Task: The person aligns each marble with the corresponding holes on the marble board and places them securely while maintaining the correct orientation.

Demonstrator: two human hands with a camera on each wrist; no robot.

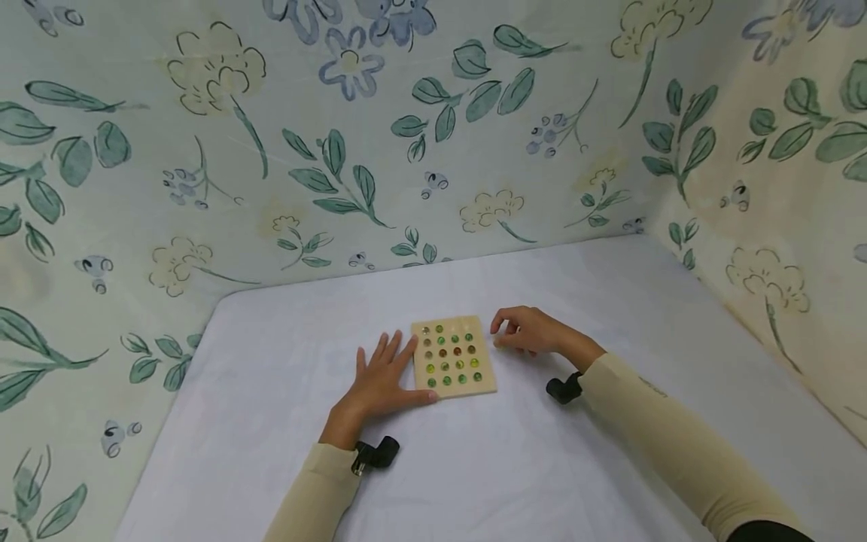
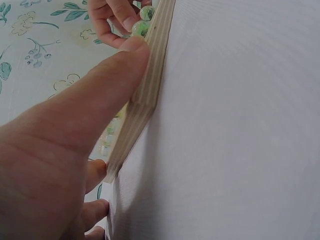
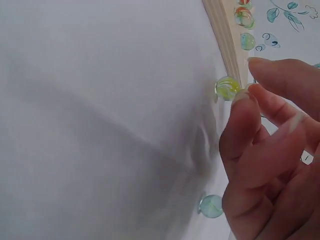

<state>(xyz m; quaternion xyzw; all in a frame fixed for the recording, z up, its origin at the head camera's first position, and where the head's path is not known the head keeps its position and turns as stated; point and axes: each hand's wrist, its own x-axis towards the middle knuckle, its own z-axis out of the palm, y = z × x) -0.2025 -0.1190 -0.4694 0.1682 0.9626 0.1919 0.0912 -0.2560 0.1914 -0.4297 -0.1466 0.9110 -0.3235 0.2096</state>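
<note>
A square wooden board (image 1: 467,388) lies on the white-covered table, with rows of glass marbles (image 1: 445,366) in green, yellow and reddish tones. My left hand (image 1: 381,384) lies spread at its left side; the fingertips are at the left edge and the thumb (image 2: 112,75) rests along the near edge. To the right of the board, my right hand (image 1: 531,331) hovers low with its fingers bent. In the right wrist view, its fingertips are right at a yellow-and-white marble (image 3: 227,88), the thumb apart from it. A pale blue marble (image 3: 211,206) sits close by those fingers.
A white cloth (image 1: 284,376) covers the table around the board. Floral-printed fabric (image 1: 379,150) rises behind the table and along its right side. Small black cameras (image 1: 564,388) are strapped at both wrists.
</note>
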